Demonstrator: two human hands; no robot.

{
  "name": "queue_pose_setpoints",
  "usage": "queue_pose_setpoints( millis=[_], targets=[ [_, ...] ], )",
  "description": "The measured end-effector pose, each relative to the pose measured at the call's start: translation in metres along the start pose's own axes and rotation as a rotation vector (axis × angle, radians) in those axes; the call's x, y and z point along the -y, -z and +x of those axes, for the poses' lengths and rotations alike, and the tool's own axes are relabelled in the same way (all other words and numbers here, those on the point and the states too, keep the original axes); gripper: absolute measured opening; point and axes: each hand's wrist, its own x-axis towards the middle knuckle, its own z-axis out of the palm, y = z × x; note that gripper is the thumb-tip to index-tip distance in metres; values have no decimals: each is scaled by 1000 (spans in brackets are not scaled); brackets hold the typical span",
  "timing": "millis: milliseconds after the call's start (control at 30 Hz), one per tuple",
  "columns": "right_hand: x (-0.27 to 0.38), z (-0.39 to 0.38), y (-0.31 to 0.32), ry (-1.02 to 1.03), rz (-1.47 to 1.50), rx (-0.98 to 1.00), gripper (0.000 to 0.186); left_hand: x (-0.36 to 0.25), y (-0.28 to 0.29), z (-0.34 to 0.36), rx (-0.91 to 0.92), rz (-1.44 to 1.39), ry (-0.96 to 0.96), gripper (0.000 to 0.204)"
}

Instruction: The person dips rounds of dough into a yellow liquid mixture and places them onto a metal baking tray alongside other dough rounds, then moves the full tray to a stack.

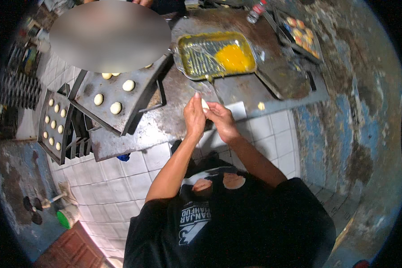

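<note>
Both my hands meet over the near edge of the metal work table (158, 127). Between them is a small piece of pale dough (204, 104), mostly covered by my fingers. My left hand (194, 117) is closed around its left side with the thumb upward. From the right, my right hand (221, 119) pinches the same dough. Just beyond lies a rectangular metal pan (193, 75) with a mound of yellow filling (233, 58) on its right side. A utensil with a thin handle (214, 88) leans from the pan's near rim toward my hands.
At left, a dark baking tray (87, 91) bears round dough balls (116, 108). A lower tray (53, 127) with more balls tops a stack. Right of the pan are a dark flat tray (283, 80), a tray of colourful pieces (319, 53) and a bottle (256, 12). Another person stands across the table.
</note>
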Motion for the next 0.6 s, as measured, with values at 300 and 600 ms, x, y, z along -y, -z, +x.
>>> queue_pose_setpoints(
  millis=[300,600],
  targets=[
    [-17,-32,49,203,-633,-127,25,90,46,-44,195,405,181,43],
    [-61,81,98,459,-1088,-301,20,38,30,-12,365,230,147,45]
  ],
)
